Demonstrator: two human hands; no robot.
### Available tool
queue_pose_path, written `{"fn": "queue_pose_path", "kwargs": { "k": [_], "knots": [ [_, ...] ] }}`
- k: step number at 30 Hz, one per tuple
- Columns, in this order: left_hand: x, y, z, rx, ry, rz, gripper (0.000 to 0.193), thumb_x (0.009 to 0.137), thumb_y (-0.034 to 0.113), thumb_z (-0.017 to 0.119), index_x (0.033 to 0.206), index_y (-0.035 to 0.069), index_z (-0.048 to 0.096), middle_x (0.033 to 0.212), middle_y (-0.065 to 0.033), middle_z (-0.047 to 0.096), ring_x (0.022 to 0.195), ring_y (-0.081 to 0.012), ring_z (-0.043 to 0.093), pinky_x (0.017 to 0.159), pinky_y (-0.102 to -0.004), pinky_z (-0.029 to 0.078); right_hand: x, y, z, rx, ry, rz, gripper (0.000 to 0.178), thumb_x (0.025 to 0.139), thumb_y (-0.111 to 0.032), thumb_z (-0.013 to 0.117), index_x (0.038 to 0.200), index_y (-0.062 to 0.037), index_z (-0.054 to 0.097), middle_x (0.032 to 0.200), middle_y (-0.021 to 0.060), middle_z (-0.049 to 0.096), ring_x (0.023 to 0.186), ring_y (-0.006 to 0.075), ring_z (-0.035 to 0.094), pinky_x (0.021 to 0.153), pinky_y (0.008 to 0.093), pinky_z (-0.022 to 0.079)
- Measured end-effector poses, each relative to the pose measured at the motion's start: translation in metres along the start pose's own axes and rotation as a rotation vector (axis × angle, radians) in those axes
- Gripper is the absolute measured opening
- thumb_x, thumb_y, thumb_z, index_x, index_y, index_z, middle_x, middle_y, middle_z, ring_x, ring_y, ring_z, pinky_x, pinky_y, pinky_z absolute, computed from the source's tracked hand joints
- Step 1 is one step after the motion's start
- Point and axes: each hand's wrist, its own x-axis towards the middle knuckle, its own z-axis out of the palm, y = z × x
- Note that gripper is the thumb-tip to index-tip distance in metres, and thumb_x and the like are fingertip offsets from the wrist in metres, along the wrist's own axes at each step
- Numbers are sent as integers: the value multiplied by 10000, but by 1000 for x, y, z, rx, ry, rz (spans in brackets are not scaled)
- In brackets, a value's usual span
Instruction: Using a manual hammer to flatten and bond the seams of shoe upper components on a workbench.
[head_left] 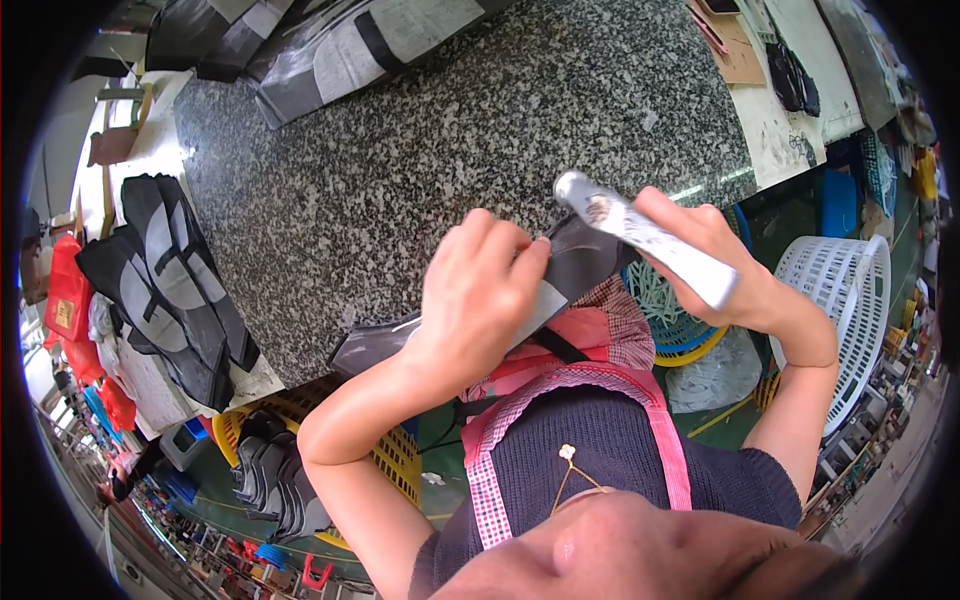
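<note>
A curved strip of dark and light grey sheet material (pixel 546 301) lies along the near edge of a speckled granite slab (pixel 400 170), pinched by the left hand (pixel 483 287). The right hand (pixel 722 262) grips a silvery metal-headed hammer (pixel 655 243) near the strip's right end.

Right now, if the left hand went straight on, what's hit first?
Probably the metal hammer in the right hand; depth is unclear, so the left hand might pass beneath.
</note>
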Motion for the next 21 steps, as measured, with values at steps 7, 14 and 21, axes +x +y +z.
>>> {"fn": "queue_pose_path", "kwargs": {
  "k": [7,14,21],
  "knots": [
    [2,-11,-16,-316,-158,-282,112,742,57,767,847,42,733,795,-61,639,784,-246,601,663,-368,505,-2,-8,7,-67,-149,123,321,880,-153,626,1132,8,508,791,218,631,725,435,640,595,481,505],
    [-9,6,-18,147,-133,63,155,714,31,740,867,32,713,808,-57,618,772,-260,572,674,-378,501,4,-29,6,96,-152,144,252,874,-85,612,1088,5,515,744,199,599,696,438,629,587,477,497],
    [-21,-13,-26,-223,-168,-147,182,701,78,674,878,52,709,796,-47,581,779,-250,593,662,-373,526,7,-12,11,37,-111,117,260,880,-108,597,1097,-4,500,784,215,595,722,449,632,594,487,501]
  ]
}}
